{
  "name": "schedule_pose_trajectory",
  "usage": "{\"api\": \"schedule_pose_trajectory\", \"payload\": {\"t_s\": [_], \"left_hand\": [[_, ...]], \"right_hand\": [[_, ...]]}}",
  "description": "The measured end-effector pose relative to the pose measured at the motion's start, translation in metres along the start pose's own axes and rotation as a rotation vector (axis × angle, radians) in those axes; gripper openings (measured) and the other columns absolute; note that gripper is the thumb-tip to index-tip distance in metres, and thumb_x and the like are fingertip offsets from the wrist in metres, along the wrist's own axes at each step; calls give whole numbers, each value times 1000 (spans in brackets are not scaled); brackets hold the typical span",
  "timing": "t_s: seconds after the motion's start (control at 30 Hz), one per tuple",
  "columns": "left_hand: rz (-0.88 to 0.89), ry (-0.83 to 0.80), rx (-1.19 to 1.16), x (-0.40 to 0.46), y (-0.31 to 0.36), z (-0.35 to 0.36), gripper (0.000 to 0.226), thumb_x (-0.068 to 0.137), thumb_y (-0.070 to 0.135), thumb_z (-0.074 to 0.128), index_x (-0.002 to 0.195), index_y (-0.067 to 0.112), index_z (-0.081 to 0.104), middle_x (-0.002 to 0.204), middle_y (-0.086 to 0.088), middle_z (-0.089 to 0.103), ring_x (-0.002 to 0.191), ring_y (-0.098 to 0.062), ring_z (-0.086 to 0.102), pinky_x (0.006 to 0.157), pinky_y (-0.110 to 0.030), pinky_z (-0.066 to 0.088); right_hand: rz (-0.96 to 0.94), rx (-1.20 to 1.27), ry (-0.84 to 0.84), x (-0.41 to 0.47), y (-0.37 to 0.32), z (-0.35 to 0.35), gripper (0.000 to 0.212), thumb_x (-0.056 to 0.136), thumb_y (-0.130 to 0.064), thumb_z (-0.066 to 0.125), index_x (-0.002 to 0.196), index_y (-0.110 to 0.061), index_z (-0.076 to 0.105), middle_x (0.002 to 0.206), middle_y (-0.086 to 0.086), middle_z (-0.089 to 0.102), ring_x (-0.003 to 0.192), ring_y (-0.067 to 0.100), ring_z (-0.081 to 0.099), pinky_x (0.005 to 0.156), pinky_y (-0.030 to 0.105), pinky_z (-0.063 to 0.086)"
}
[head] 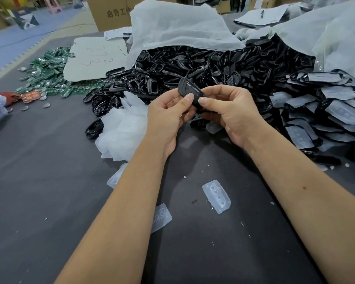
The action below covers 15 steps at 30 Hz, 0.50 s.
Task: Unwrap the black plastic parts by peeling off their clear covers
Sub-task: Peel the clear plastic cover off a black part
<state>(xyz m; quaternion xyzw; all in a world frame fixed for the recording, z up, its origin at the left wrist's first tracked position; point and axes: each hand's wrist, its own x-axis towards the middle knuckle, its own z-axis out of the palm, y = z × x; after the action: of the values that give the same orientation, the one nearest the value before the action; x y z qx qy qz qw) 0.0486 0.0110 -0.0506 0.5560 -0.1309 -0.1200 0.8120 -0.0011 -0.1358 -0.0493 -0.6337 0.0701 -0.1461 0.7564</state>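
Fingers [188,98] of the left hand [168,113] curled in, thumb pad pressed on the near face of a small black oval plastic shell part [188,90], remaining digits folded behind or under it. Fingers of the right hand [232,111] likewise curled, thumb tip set on the same part just beside the left thumb, other digits wrapped beneath; both hands pinch the one piece, held up above the dark grey bench [39,171] in front of the heap. Cannot tell whether a clear cover is on this piece; the surface reads bare black, any film too thin to see. Left to right across the bench: scatter of green circuit boards [47,74], pale cardboard sheet [94,58], heap of loose white translucent peeled covers [123,128] just left of the left wrist, large mound of bare black frames [193,64] spilling from a white plastic sack [180,23], then at far right a stack of black parts in frosted clear covers [320,111]. Two stray clear covers [216,196] lie near the forearms. Risks, as judged: thumbs sit close together on a smooth curved shell, so it could squirt out and drop into the black mound, lost among look-alikes; a thumbnail digging for an edge might scratch the face; a torn cover may leave a remnant; tossed covers could drift over the still-wrapped stack and muddle sorting.
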Motion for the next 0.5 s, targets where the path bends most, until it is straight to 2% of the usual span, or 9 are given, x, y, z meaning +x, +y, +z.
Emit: {"api": "schedule_pose_trajectory", "payload": {"t_s": [0.07,0.2,0.3,0.37,0.5], "left_hand": [[-6,12,-7,0,1,0,12,97,-3,66,99,6,73,83,-2,76,73,-9,69,70,-21,58],[-38,11,-29,1,1,0,12,99,0,64,102,7,72,92,-5,75,82,-11,71,75,-22,57],[-67,23,-87,2,3,-1,15,99,1,62,111,6,71,101,-7,74,89,-14,71,81,-26,58],[-83,40,-124,3,4,-2,18,100,1,62,115,6,70,106,-10,73,90,-15,70,81,-26,59],[-96,53,-118,3,5,-2,16,100,2,62,113,5,70,108,-13,72,92,-17,68,77,-24,58]], "right_hand": [[-6,-19,21,1,1,-1,12,87,-3,79,97,-10,77,85,6,78,80,25,72,80,45,59],[-1,-22,5,2,-1,-4,16,86,-4,81,100,-10,77,88,7,79,69,17,73,53,29,57],[-23,-32,-15,2,-1,-4,15,88,-4,79,101,-12,78,88,6,79,72,15,73,63,33,57],[-41,-35,-28,1,-2,-3,14,91,-3,76,101,-12,78,87,6,79,74,15,73,65,31,57],[-34,-19,-11,0,-5,-2,16,101,-6,62,101,-10,78,91,10,76,81,20,70,67,29,57]]}}
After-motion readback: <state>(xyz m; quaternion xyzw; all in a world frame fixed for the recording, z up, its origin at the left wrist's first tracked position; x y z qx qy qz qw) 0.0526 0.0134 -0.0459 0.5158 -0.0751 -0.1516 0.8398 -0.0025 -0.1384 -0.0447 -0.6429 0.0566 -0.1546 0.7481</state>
